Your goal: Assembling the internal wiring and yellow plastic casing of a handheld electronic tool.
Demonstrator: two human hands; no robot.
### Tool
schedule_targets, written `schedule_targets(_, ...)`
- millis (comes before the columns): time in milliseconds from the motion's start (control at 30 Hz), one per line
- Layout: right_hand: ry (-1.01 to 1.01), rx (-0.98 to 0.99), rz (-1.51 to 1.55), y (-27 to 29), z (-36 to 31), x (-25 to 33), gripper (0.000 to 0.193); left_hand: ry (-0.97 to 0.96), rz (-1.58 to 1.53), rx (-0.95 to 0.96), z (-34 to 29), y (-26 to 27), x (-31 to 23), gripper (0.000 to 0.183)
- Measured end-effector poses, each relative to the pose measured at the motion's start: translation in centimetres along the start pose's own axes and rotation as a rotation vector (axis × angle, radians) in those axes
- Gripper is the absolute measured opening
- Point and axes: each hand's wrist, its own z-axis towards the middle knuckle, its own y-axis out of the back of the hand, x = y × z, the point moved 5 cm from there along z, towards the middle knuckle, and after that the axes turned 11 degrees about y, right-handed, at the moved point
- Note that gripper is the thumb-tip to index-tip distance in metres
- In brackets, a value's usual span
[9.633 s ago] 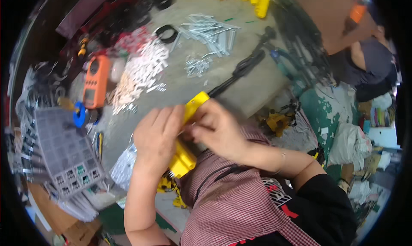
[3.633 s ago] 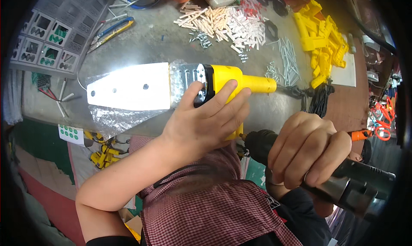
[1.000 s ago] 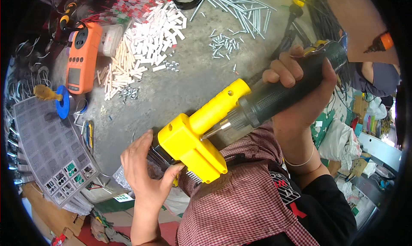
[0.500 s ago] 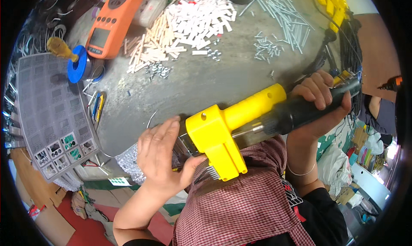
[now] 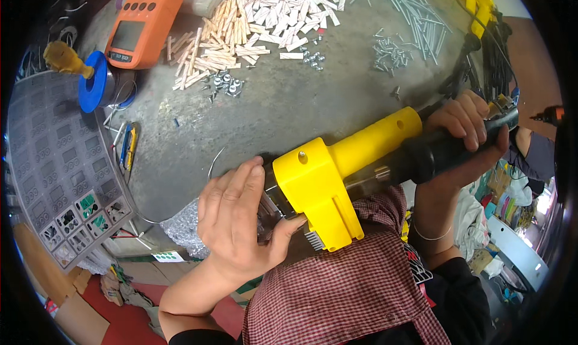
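A yellow plastic housing with a tubular handle sits before you, held up near the front edge of the grey worktop, just above your checked apron. Your left hand has its fingers closed around the dark metal neck, thumb at the near side, beside the housing. Your right hand has its fingers wrapped around a black electric screwdriver, which slants under the handle, its blurred silver nose toward the housing. Whether the bit touches a screw cannot be told.

The step looks like screw driving. To do it well, keep the neck firmly gripped so the housing does not twist against the torque, and set the screwdriver in line with its screw hole rather than tilted. Light, even pressure should serve; ease off once the screw seats, since plastic threads could strip. Mind your left thumb: it lies near the row of thin metal pins, which might bend if pressed. Spare screws lie loose on the worktop beyond the handle.
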Motion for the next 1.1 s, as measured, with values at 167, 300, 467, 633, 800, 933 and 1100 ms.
schedule_targets(167,0.002,-0.028,-0.034,-0.5,0.0,-0.1,0.035,0.001,0.0,-0.001,0.0,0.2,0.0,0.062)
schedule_targets(300,0.017,-0.057,-0.164,-1.3,0.1,0.5,0.041,0.016,-0.054,0.005,0.3,-0.2,0.3,0.063)
schedule_targets(467,-0.034,-0.149,-0.652,-3.2,1.5,2.0,0.051,0.078,0.012,0.054,-0.3,-0.1,0.5,0.066)
schedule_targets(633,0.016,0.174,-1.833,-8.5,8.3,13.7,0.051,0.068,0.022,0.04,-1.3,0.0,1.0,0.069)
schedule_targets(800,0.461,0.241,-2.664,-4.4,11.7,22.9,0.059,0.007,0.088,0.001,0.2,0.7,-1.5,0.049)
schedule_targets(933,0.466,0.134,-2.623,-0.6,11.3,25.3,0.061,0.051,0.068,0.06,-0.6,0.1,-0.2,0.063)
schedule_targets(1100,0.843,-0.132,-2.658,-5.6,10.1,28.0,0.048,0.055,0.092,0.033,-0.7,0.4,-0.6,0.065)
